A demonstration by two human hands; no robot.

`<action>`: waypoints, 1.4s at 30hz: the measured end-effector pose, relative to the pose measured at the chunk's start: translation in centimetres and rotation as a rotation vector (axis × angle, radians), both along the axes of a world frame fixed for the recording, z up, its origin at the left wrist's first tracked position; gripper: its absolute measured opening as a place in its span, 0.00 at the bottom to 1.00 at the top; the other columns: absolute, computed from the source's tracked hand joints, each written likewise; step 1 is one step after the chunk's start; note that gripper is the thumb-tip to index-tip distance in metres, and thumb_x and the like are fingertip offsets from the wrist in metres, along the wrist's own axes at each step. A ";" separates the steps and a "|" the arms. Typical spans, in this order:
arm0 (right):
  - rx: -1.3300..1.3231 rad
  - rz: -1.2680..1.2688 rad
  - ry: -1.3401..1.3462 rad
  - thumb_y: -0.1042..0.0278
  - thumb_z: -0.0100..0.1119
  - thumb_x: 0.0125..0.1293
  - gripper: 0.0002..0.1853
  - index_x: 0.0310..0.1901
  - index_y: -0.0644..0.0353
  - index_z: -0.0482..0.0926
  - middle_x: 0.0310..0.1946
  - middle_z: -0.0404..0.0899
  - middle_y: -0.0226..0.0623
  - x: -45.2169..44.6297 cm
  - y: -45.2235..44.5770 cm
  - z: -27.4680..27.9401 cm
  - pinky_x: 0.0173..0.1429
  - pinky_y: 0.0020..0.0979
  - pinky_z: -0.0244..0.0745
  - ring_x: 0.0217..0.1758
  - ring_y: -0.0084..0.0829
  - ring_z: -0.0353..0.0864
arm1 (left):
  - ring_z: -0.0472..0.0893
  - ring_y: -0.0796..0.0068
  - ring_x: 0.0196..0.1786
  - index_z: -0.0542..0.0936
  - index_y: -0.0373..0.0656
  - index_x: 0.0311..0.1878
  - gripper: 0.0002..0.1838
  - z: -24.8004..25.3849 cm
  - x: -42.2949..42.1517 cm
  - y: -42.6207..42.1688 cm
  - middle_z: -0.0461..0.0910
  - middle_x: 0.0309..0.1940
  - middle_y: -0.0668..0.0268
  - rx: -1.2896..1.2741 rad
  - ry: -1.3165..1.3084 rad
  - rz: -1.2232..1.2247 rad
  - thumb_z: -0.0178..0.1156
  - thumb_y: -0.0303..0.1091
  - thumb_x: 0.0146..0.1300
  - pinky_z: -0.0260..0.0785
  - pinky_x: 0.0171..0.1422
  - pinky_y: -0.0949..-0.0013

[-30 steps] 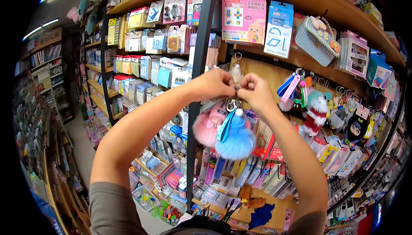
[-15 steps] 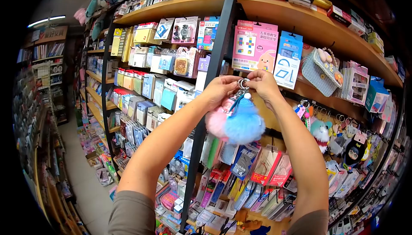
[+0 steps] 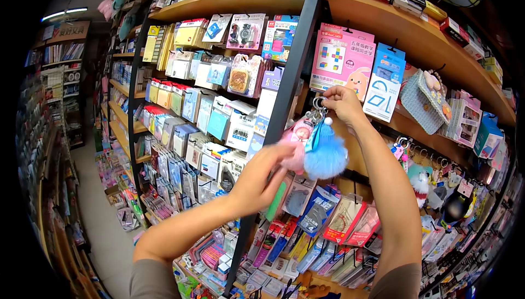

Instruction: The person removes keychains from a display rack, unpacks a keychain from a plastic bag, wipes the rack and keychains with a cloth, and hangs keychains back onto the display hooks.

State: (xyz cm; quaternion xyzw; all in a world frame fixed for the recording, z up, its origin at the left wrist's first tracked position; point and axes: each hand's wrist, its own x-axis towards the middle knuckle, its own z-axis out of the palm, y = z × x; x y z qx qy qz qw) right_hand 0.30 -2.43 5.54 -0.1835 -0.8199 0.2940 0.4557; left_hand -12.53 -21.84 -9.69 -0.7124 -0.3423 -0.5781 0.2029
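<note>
My right hand (image 3: 344, 105) pinches the metal rings (image 3: 319, 103) of two fluffy keychains in front of the shelf. From the rings hang a pink pompom keychain (image 3: 298, 138) with a small doll face and a blue pompom keychain (image 3: 325, 157) with a knitted hat and a teal strap. My left hand (image 3: 261, 176), slightly blurred, is beside the pink one. Its fingers stretch out and touch the pink fluff, while the thumb stays apart below. Part of the pink pompom is hidden behind these fingers.
A black shelf post (image 3: 284, 75) stands behind my hands. Pink boxed cards (image 3: 343, 61) and a blue ruler set (image 3: 385, 82) hang behind on the right. More keychains (image 3: 418, 179) hang from hooks at right. An aisle floor (image 3: 93, 184) runs along the left.
My left hand has let go of the rings and moved down to the pink pompom. My right hand still holds the rings. The view has shifted slightly left.
</note>
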 end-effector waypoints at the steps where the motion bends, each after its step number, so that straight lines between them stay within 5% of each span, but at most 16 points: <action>1: 0.013 -0.010 0.008 0.82 0.57 0.53 0.09 0.37 0.65 0.74 0.28 0.76 0.32 -0.2 0.3 0.1 0.31 0.20 0.70 0.29 0.20 0.75 | 0.73 0.63 0.51 0.70 0.35 0.52 0.17 -1.6 -0.2 -1.1 0.72 0.51 0.55 -0.039 0.002 0.002 0.50 0.22 0.57 0.65 0.54 0.67; 3: 0.039 -0.031 0.024 0.83 0.58 0.51 0.10 0.37 0.68 0.75 0.27 0.77 0.34 -0.6 0.9 0.4 0.31 0.21 0.69 0.28 0.22 0.75 | 0.72 0.55 0.52 0.69 0.34 0.50 0.17 -4.4 -0.9 -2.8 0.72 0.48 0.53 -0.093 0.002 0.003 0.52 0.22 0.55 0.63 0.57 0.63; 11: 0.266 -0.341 -0.121 0.81 0.60 0.44 0.08 0.29 0.64 0.78 0.24 0.78 0.38 -1.4 5.2 -0.5 0.35 0.27 0.72 0.29 0.29 0.77 | 0.75 0.63 0.46 0.74 0.36 0.43 0.12 -17.0 -4.0 -6.3 0.74 0.46 0.56 -0.488 -0.469 0.050 0.54 0.22 0.54 0.70 0.46 0.69; 17: 0.477 -0.526 -0.062 0.75 0.55 0.51 0.05 0.31 0.62 0.78 0.33 0.80 0.46 -1.0 6.6 -2.6 0.44 0.37 0.72 0.39 0.45 0.79 | 0.76 0.64 0.45 0.75 0.35 0.39 0.09 -23.7 -5.2 -8.3 0.75 0.44 0.55 -0.564 -0.588 0.134 0.55 0.21 0.52 0.70 0.45 0.70; 19: 0.443 -0.558 -0.015 0.73 0.56 0.52 0.05 0.32 0.62 0.78 0.35 0.80 0.45 -0.7 7.5 -3.6 0.46 0.36 0.72 0.41 0.44 0.78 | 0.76 0.65 0.44 0.75 0.35 0.38 0.09 -25.0 -5.2 -9.4 0.75 0.42 0.56 -0.568 -0.586 0.211 0.55 0.20 0.52 0.71 0.44 0.70; 23: 0.314 -0.457 -0.094 0.60 0.63 0.50 0.28 0.50 0.67 0.67 0.41 0.77 0.52 -0.5 6.7 -4.9 0.49 0.34 0.71 0.44 0.45 0.78 | 0.77 0.68 0.43 0.75 0.35 0.37 0.08 -27.3 -4.9 -10.7 0.75 0.42 0.57 -0.638 -0.742 0.239 0.55 0.19 0.53 0.72 0.43 0.72; 24: 0.300 -0.444 -0.152 0.53 0.67 0.45 0.40 0.54 0.72 0.60 0.40 0.76 0.55 -0.4 4.4 -4.9 0.49 0.35 0.71 0.44 0.45 0.77 | 0.77 0.68 0.43 0.75 0.35 0.37 0.08 -27.7 -4.9 -10.8 0.75 0.42 0.57 -0.652 -0.759 0.234 0.55 0.19 0.53 0.72 0.42 0.72; 28: 0.319 -0.506 -0.235 0.52 0.70 0.40 0.34 0.41 0.67 0.63 0.38 0.75 0.58 -1.3 4.3 -5.4 0.47 0.37 0.71 0.44 0.50 0.77 | 0.77 0.68 0.42 0.76 0.34 0.36 0.06 -27.6 -4.5 -10.9 0.76 0.40 0.57 -0.654 -0.710 0.271 0.55 0.20 0.54 0.72 0.42 0.71; 32: 0.528 -0.861 -0.367 0.56 0.69 0.41 0.31 0.40 0.66 0.63 0.37 0.76 0.58 -0.9 1.7 -4.1 0.47 0.40 0.72 0.44 0.53 0.76 | 0.77 0.67 0.40 0.76 0.34 0.35 0.05 -27.3 -4.1 -11.0 0.76 0.39 0.57 -0.638 -0.701 0.262 0.56 0.21 0.54 0.73 0.40 0.72; 36: 0.241 -0.581 -0.216 0.54 0.67 0.45 0.30 0.42 0.69 0.67 0.37 0.76 0.57 -1.0 2.4 -3.6 0.47 0.37 0.72 0.43 0.48 0.78 | 0.77 0.67 0.39 0.76 0.34 0.35 0.05 -28.7 -4.3 -11.3 0.76 0.38 0.57 -0.650 -0.706 0.254 0.56 0.21 0.54 0.73 0.39 0.72; 42: 0.285 -0.514 -0.164 0.52 0.66 0.46 0.31 0.44 0.70 0.71 0.38 0.77 0.55 -0.7 2.8 -3.8 0.48 0.37 0.72 0.43 0.45 0.78 | 0.77 0.67 0.40 0.76 0.33 0.35 0.05 -28.4 -4.3 -11.6 0.75 0.38 0.57 -0.673 -0.677 0.274 0.56 0.21 0.53 0.73 0.39 0.72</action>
